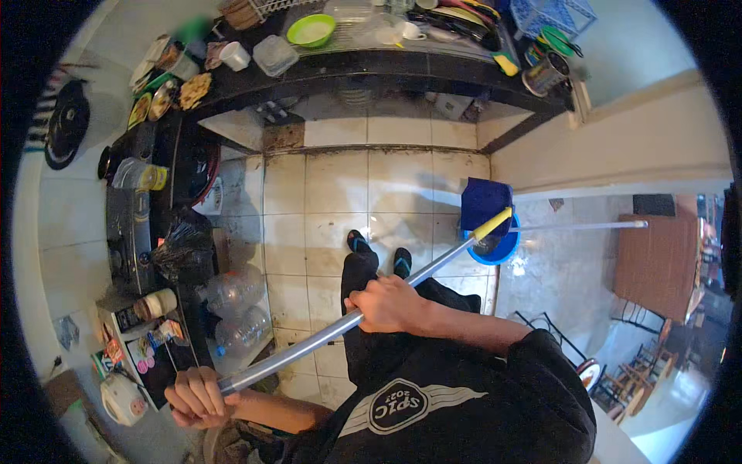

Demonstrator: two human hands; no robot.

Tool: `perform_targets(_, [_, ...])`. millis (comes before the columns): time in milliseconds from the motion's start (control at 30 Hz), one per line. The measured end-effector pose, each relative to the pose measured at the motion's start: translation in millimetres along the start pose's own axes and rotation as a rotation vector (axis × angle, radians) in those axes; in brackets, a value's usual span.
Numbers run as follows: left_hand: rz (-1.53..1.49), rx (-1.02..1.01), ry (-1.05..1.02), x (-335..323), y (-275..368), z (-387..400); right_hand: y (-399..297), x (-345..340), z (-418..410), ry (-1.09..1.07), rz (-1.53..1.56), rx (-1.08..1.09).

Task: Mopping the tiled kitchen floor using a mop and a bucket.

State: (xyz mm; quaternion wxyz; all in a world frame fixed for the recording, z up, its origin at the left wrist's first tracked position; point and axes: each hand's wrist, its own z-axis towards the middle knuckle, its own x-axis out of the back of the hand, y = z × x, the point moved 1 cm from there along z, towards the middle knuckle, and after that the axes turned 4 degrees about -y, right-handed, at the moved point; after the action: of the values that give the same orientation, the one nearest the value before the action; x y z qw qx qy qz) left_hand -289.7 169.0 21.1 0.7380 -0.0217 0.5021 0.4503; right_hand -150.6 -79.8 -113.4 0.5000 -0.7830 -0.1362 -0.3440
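Observation:
My right hand (389,304) grips the middle of a long metal pole (324,338). My left hand (198,397) is closed around its near end, at the lower left. The pole slants up to the right and ends in a yellow socket (491,225). By that end is a dark blue flat piece (486,200); whether it is a cloth or a rigid pan I cannot tell. It partly covers a blue bucket (505,249), which has something dark inside. A second, thinner pole (579,226) reaches right from behind the bucket.
Wet-looking, stained tiles (400,180) lie around my sandalled feet (402,262). A dark counter (394,66) with dishes spans the far side. At left are a gas stove (136,232), a black plastic bag (184,246) and large clear bottles (240,325). Right stands a wall (614,139).

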Motion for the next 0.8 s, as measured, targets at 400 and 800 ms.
perform_targets(400, [0.646, -0.070, 0.217, 37, -85, 0, 107, -23, 127, 0.008, 0.049, 0.080])
perform_targets(800, [0.712, 0.396, -0.188, 65, -223, 53, 220, -32, 123, 0.556, 0.049, -0.206])
